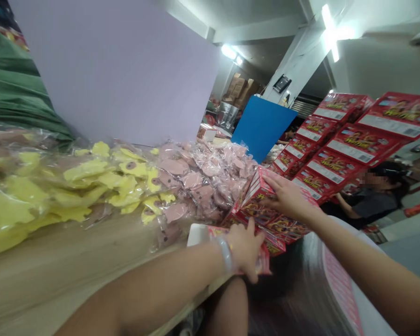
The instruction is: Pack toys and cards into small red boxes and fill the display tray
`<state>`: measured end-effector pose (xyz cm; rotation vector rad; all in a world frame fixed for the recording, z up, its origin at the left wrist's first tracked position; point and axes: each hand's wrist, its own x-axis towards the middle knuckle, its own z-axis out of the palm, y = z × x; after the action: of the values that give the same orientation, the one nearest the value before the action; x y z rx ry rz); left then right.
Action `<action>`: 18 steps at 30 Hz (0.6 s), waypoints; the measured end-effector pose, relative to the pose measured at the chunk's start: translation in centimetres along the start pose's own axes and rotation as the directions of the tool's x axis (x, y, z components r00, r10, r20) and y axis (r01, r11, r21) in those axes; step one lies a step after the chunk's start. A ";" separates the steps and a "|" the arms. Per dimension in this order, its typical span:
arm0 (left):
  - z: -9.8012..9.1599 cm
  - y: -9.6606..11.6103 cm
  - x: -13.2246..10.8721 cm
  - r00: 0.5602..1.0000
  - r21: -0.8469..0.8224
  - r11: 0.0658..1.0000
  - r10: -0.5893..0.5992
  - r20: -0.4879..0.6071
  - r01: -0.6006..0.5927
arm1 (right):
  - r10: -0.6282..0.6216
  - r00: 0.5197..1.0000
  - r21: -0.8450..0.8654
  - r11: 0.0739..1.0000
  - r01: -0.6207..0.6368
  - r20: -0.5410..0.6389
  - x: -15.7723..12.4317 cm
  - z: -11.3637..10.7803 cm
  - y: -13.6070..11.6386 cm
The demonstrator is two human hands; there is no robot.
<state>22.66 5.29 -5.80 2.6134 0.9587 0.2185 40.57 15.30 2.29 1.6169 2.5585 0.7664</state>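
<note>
My left hand [247, 249], with a pale bracelet at the wrist, spans a red printed box [217, 232] at the table edge, fingers and thumb on opposite sides. A white flap [198, 234] sticks out at that box's left end. My right hand [289, 198] lies with fingers stretched and spread over a group of red printed boxes [254, 205], touching the uppermost one. Beside them is a heap of clear bags with pink animal-shaped pieces [199, 182]. Farther left lie bagged yellow pieces [122, 179].
Red cartons [350, 142] are stacked high on the right, with another person [367, 200] behind. A pale purple panel [126, 70] and a blue panel [262, 126] stand beyond the wooden table [56, 275]. A round dark surface [301, 284] adjoins my knee.
</note>
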 end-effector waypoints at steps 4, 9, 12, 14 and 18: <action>-1.2 0.5 -10.5 0.984 -0.398 0.911 0.039 -0.174 -0.106 | 0.149 0.987 0.135 0.979 -0.156 0.059 -0.5 -0.4 -1.4; 3.0 -1.7 -18.6 0.408 -0.894 0.430 -0.843 -0.349 0.123 | 0.274 0.961 0.931 0.337 -0.141 0.046 -8.6 -3.4 -16.3; 6.8 -1.6 -20.7 0.276 -0.975 0.219 -0.939 -0.205 0.021 | -0.006 0.966 0.946 -0.203 -0.254 0.258 -15.6 -2.6 -27.4; 8.7 -0.7 -22.1 0.388 -0.994 0.109 -0.917 -0.094 0.017 | -0.170 0.929 0.789 -0.491 -0.369 0.329 -18.9 -1.3 -31.8; 11.0 2.2 -25.2 0.439 -0.970 0.195 -0.891 -0.113 0.147 | -0.279 0.833 0.408 -0.769 -0.492 0.478 -21.0 -0.3 -32.8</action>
<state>7.69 -15.55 -15.78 0.9268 1.4724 1.2046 22.56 -13.98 -15.96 1.4912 1.3981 -3.2715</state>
